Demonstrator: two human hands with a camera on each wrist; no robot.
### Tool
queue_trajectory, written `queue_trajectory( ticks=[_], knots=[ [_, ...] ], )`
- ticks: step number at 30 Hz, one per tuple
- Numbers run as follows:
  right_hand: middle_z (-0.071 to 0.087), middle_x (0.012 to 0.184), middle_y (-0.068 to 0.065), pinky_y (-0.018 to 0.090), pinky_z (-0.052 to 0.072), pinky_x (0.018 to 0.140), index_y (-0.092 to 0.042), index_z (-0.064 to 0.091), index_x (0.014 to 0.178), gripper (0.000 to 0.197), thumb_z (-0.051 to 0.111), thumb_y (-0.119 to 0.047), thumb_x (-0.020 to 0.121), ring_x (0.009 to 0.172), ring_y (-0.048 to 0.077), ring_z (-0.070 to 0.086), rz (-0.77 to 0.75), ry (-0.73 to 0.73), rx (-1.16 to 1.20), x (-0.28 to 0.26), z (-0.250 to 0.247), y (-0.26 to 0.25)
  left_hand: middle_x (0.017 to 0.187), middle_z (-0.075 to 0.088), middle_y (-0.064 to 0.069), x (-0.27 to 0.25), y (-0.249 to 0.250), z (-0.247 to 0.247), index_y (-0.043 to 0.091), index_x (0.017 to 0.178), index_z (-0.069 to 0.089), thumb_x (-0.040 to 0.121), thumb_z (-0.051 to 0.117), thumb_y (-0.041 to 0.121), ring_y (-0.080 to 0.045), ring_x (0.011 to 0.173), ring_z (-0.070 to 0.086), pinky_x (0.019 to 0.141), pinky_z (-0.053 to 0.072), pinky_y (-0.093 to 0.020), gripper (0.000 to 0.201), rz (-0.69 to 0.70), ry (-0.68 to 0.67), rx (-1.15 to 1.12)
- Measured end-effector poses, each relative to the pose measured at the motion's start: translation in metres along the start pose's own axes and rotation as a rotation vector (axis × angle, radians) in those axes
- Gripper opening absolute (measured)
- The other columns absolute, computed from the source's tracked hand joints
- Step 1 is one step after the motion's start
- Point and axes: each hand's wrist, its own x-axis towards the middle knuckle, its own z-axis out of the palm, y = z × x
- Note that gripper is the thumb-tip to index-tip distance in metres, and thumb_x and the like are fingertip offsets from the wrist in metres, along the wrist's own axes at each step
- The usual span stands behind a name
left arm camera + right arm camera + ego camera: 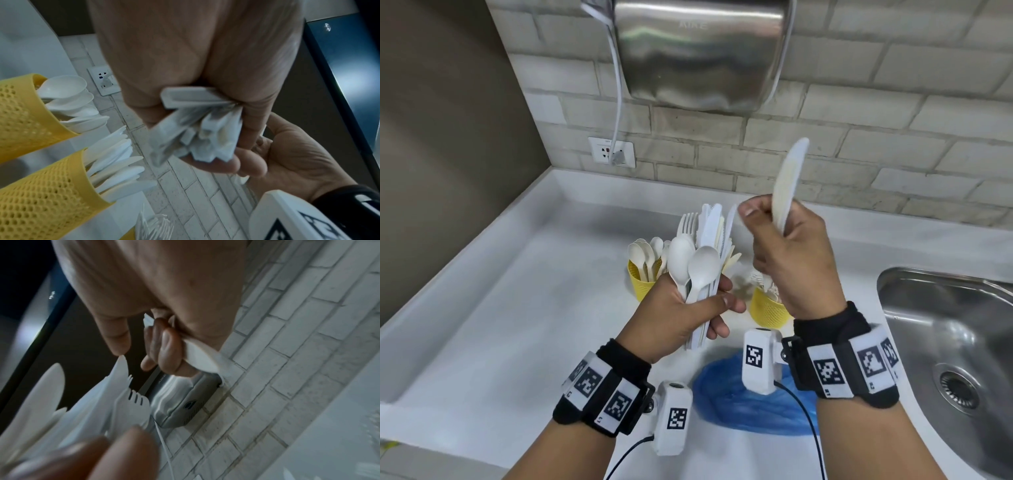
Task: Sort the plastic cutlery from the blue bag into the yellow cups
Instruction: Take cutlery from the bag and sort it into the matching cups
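Above the white desk [482,308], the left hand [674,318] grips a mixed bundle of white plastic spoons, forks and knives [702,257], fingers and thumb curled round the handles so the heads fan upward. The left wrist view shows the handle ends of that bundle poking out below the closed fist. Beside it and a little higher, the right hand [787,253] holds a single cream plastic knife [787,178], which stands nearly upright between thumb and curled fingers (the right wrist view shows the fingers wrapped against the handle, though blurred).

Behind the hands stand the yellow perforated plastic cups. One cup [642,279], to the left, holds white spoons bowl-up. Another cup [767,310] sits partly hidden under the right hand; its contents are unclear from the head view. In the left wrist view a cup of spoons [24,113] and a cup of knives [47,191] stand side by side.

Nearer the person, the crumpled blue plastic bag [726,397] lies flat on the desk between the wrists. A stainless steel sink [955,342] is set into the desk on the right, and a steel hand dryer [698,51] hangs on the pale brick wall above.
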Motion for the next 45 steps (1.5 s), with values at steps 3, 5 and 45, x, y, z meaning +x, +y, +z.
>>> queue_trajectory(
  ticks=[3,5,45],
  knots=[
    [0.053,0.061,-0.008,0.026,0.039,0.054,-0.02,0.071,0.09,0.007,0.074,-0.025,0.094,0.049,0.008,0.045,-0.011,-0.071,-0.118,-0.005,0.003,-0.001,0.096,0.077,-0.018,-0.003,-0.003,0.001,-0.002,0.106,0.06,0.093,0.068,0.006,-0.03,0.064,0.067,0.064,0.055,-0.039,0.017,-0.002,0.011,0.023],
    [0.053,0.061,-0.004,0.024,0.038,0.054,-0.017,0.071,0.091,0.007,0.074,-0.023,0.093,0.049,0.008,0.045,-0.003,-0.082,-0.122,-0.009,0.003,-0.001,0.095,0.077,-0.018,-0.007,-0.006,0.002,-0.004,0.107,0.06,0.096,0.066,0.002,-0.03,0.065,0.067,0.065,0.055,-0.039,0.013,-0.012,0.019,0.039],
    [0.049,0.056,-0.013,0.026,0.036,0.06,-0.022,0.065,0.084,0.012,0.065,-0.017,0.095,0.049,0.01,0.044,-0.027,-0.038,-0.126,0.001,0.0,0.015,0.089,0.073,-0.018,0.002,-0.004,-0.002,-0.007,0.114,0.061,0.091,0.069,0.017,-0.027,0.065,0.067,0.063,0.052,-0.04,0.034,-0.029,-0.011,-0.039]
  ],
)
